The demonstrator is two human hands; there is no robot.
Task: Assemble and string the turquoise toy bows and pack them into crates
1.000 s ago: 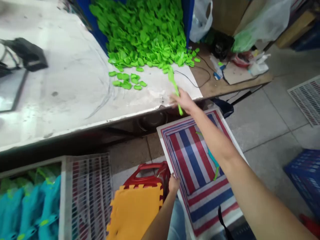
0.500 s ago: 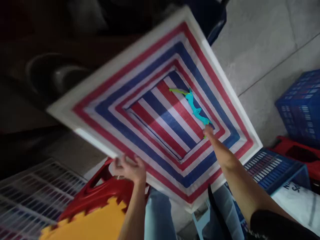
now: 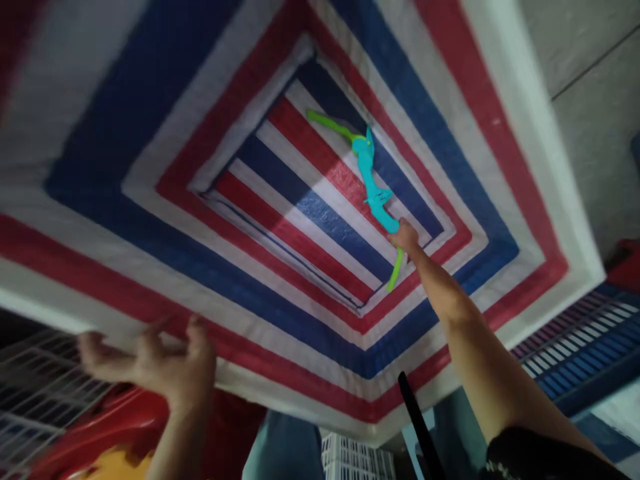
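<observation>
A deep rectangular bin (image 3: 325,373) lined with red, white and blue striped sheeting fills the view, with a pale rim. Inside it is a long turquoise toy (image 3: 367,167), perhaps an animal figure, with lime-green strips at both ends. My right hand (image 3: 406,237) reaches down into the bin and is closed around the toy's near end; a green strip hangs below the fist. At the bin's left near rim, my left hand (image 3: 165,363) has its fingers spread and slightly bent, touching or just over the edge. It holds no loose object.
A white wire rack (image 3: 35,380) and a red plastic item (image 3: 110,433) with a yellow piece (image 3: 117,463) lie at lower left. Blue slatted crates (image 3: 580,347) stand at right. A black strap (image 3: 420,427) hangs near my legs. Grey floor (image 3: 595,47) shows at upper right.
My view has come closer to the bin, which now looks much larger. The toy in my right hand shows more clearly. My left hand appears further left along the rim, its fingers spread wider.
</observation>
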